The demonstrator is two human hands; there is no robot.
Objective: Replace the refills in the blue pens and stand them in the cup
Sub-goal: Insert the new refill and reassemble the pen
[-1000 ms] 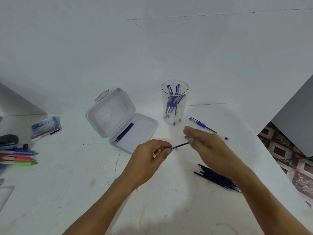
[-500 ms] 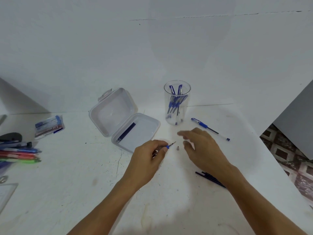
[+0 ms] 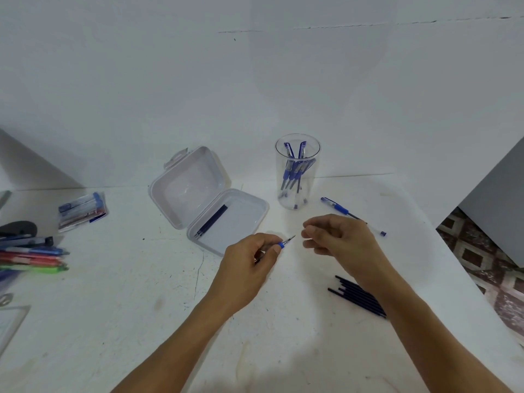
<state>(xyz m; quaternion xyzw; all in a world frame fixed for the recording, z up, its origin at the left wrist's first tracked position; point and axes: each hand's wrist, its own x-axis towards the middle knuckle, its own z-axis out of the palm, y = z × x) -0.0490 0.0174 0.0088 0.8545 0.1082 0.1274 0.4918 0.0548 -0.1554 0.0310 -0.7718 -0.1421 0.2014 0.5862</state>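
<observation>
pen is held above the surface, near the cup. judged light, stiff and slick, with a fine point easily bent; best taken at the blue grip. left hand pinches it there, fingers curled. right hand hovers just beside the tip, curled; whether it holds anything cannot be told.

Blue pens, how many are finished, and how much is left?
Done: several blue pens stand in the clear cup. In hand: the left hand grips one pen, tip poking out; the right hand hovers beside it, fingers curled, contents unclear. Left: finishing that pen, plus another pen lying beside the cup. Loose refills lie on the table, more in the open box.
</observation>
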